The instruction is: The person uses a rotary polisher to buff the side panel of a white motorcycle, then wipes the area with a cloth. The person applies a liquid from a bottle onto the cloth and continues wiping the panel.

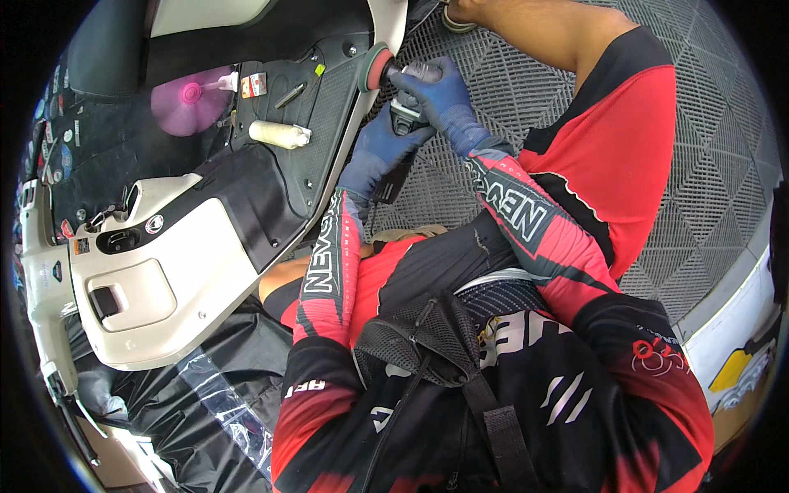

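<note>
Both my gloved hands hold a hand-held polisher (pixel 407 116) with a grey and black body. Its round pad (pixel 380 69), red with a greenish face, stands upright beside the cream side edge of a scooter (pixel 355 123); whether it touches cannot be told. My right hand (pixel 445 97), in a blue glove, is wrapped over the polisher's head just behind the pad. Lower down, my left hand (pixel 376 146) grips the body from the scooter's side, its fingertips partly hidden. A dark block (pixel 393 185) shows below the left hand.
On the scooter's black footboard (pixel 329 86) lie a cream bottle (pixel 275 134), a pen-like tool (pixel 291 95) and a small red and white pack (pixel 254 85). A pink fan (pixel 187 97) is beyond them. Grey grid tiles (pixel 526 90) cover the floor; my bent leg (pixel 608 123) is to the right.
</note>
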Tool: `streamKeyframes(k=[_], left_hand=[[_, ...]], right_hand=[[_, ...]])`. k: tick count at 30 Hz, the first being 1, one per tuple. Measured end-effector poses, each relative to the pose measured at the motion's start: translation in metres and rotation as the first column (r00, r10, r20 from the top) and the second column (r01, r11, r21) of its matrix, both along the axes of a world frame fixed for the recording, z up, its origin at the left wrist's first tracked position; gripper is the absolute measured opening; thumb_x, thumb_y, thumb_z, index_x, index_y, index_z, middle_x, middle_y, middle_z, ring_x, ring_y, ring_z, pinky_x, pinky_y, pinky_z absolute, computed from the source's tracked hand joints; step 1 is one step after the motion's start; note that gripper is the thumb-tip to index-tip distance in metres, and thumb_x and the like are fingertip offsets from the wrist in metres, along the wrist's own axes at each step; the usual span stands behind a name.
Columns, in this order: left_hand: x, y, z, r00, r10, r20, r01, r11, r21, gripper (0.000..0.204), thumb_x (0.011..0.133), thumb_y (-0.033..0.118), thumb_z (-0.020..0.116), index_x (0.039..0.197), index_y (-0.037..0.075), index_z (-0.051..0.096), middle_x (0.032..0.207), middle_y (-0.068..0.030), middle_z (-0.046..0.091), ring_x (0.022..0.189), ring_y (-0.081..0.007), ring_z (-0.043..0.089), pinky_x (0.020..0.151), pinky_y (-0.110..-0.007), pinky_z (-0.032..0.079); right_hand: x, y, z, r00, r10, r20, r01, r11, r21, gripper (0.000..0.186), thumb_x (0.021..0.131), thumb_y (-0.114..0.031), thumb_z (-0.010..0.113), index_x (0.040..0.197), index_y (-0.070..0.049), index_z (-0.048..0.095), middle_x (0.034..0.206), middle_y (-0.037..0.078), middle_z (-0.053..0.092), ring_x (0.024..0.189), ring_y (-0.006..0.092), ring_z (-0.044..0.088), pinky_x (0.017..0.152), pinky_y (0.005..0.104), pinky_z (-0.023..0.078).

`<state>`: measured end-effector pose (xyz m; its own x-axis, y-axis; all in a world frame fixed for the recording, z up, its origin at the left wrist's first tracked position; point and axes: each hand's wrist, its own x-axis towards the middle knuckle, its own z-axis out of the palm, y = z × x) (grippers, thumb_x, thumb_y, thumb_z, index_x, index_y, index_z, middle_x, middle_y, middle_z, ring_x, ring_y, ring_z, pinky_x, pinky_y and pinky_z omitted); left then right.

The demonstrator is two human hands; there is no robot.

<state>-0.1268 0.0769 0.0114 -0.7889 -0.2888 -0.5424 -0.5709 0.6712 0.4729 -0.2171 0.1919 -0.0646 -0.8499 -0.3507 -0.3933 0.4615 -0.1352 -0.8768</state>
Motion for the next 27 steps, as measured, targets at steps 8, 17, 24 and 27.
streamKeyframes(k=[8,17,24,27], left_hand=[[0.023,-0.015,-0.006,0.996,-0.036,-0.082,0.039,0.999,0.026,0.084,0.077,0.053,0.085,0.142,0.009,0.055,0.122,-0.0156,0.071,0.112,-0.0289,0.07,0.098,-0.039,0.052],[0.077,-0.015,-0.003,0.995,0.091,-0.032,-0.089,0.995,0.05,0.07,0.079,0.043,0.087,0.132,0.004,0.062,0.116,-0.0106,0.073,0.103,-0.0227,0.069,0.095,-0.038,0.053],[0.082,-0.022,-0.015,0.997,0.057,-0.052,-0.06,0.997,-0.055,0.072,0.077,0.049,0.086,0.131,0.008,0.062,0.115,-0.015,0.074,0.107,-0.0284,0.072,0.094,-0.039,0.054],[0.075,-0.028,-0.021,0.994,0.034,-0.1,-0.034,0.999,0.002,0.074,0.076,0.051,0.086,0.131,0.008,0.061,0.117,-0.0143,0.073,0.108,-0.0279,0.072,0.094,-0.039,0.054]], right_hand=[[0.024,-0.005,0.013,1.0,0.009,0.016,-0.011,0.992,0.127,0.09,0.067,-0.053,0.09,0.129,-0.001,0.051,0.117,0.021,0.067,0.107,0.0312,0.069,0.095,0.0417,0.054],[0.074,-0.019,0.009,0.996,0.087,0.002,-0.087,0.995,0.037,0.074,0.072,-0.042,0.091,0.121,-0.001,0.053,0.106,0.015,0.066,0.098,0.0228,0.067,0.088,0.0384,0.057],[0.072,-0.018,0.015,0.993,0.106,-0.055,-0.103,0.993,0.05,0.071,0.073,-0.042,0.091,0.119,-0.002,0.054,0.104,0.014,0.066,0.094,0.0219,0.068,0.085,0.0378,0.057],[0.068,-0.017,0.008,0.999,0.029,0.015,-0.029,1.0,0.005,0.075,0.068,-0.046,0.093,0.118,-0.004,0.056,0.106,0.015,0.069,0.098,0.0261,0.07,0.089,0.0393,0.056]])
